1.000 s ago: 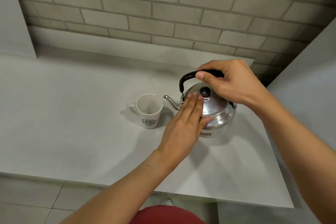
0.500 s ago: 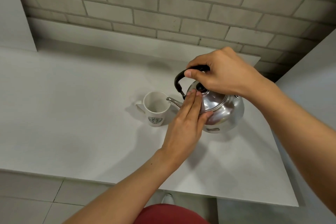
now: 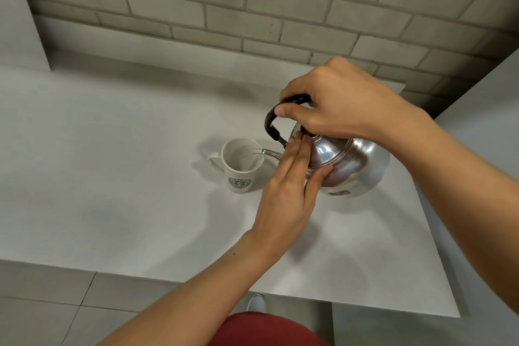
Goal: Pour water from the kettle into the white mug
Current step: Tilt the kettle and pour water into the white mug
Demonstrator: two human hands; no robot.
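Right hand (image 3: 341, 105) grip on kettle (image 3: 351, 168) handle, spout over white mug (image 3: 241, 163)

A pale grey bench (image 3: 118, 191) runs along a brick wall (image 3: 252, 3), its back edge meeting a low ledge under the bricks. A white mug (image 3: 241, 168) stands upright on it, about midway between back and front edges, toward the right end, handle pointing left. It seems to hold a little water.
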